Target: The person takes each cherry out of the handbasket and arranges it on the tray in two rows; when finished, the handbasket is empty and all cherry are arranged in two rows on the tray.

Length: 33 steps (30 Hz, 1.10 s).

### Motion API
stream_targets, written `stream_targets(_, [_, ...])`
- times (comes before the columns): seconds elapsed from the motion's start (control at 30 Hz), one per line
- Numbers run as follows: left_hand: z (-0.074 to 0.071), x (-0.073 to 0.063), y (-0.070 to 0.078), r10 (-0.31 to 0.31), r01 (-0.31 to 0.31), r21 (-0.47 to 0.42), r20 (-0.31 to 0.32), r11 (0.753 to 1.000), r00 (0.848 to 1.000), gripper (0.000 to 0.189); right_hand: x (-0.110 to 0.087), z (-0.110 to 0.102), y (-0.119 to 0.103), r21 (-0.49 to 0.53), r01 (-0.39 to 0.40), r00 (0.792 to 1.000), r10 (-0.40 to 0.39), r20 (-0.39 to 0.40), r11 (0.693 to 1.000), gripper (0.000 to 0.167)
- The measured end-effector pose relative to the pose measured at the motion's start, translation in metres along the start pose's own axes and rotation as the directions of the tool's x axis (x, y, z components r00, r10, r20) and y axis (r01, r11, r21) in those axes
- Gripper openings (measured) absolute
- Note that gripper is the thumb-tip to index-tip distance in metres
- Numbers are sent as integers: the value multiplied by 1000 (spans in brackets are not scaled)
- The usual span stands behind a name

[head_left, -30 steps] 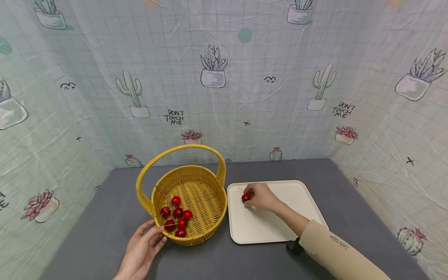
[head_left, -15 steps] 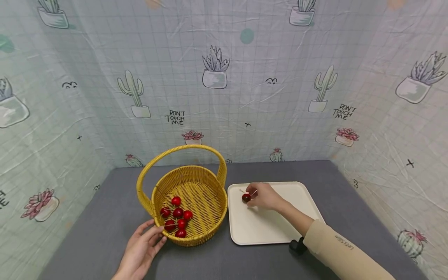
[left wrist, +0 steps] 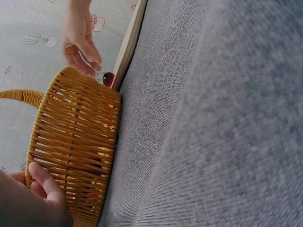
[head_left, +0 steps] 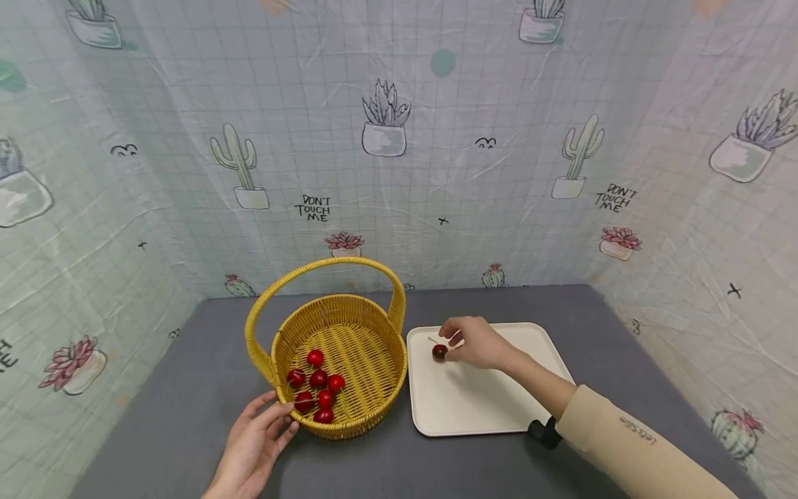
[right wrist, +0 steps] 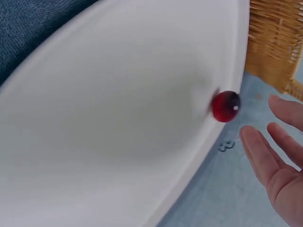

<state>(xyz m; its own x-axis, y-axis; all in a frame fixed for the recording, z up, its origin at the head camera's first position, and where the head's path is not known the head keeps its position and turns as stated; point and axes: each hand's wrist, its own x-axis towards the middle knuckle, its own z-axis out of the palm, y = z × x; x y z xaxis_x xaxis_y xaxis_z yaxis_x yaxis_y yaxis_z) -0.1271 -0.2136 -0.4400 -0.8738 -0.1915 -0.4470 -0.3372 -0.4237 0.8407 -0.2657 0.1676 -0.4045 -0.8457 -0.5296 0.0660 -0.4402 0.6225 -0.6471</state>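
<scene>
A dark red cherry (head_left: 439, 352) with its stem rests on the white tray (head_left: 430, 416), near its left edge. My right hand (head_left: 480, 343) is just right of it, fingers parted and loosely bent, holding nothing. A gap shows between fingertips and cherry in the right wrist view. My left hand (head_left: 252, 440) holds the near left rim of the yellow wicker basket (head_left: 368, 360). In the left wrist view its thumb (left wrist: 45, 179) lies against the outer wall. Several red cherries (head_left: 318, 379) lie together in the basket's left part.
The basket's tall arched handle (head_left: 324, 262) rises above its bowl. Basket and tray stand side by side on a grey cloth-covered table (head_left: 349, 471). A cactus-printed curtain (head_left: 436, 173) encloses the back and sides.
My right hand has let go of the cherry, spread its fingers and drawn back slightly to the right. The cherry stays on the tray. My left hand keeps its hold on the basket.
</scene>
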Motion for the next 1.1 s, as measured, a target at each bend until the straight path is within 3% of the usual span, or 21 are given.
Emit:
stream_targets(0.53, [1,0,3,9,-9,11,16,1000,1000,41,1,2,-51,58,164,986,-166,27,985,24])
stream_targets(1.1, [-1,0,0,11,-11,5,18,1000,1000,42,18,28,-71,116,268,958,-277,70,956,23])
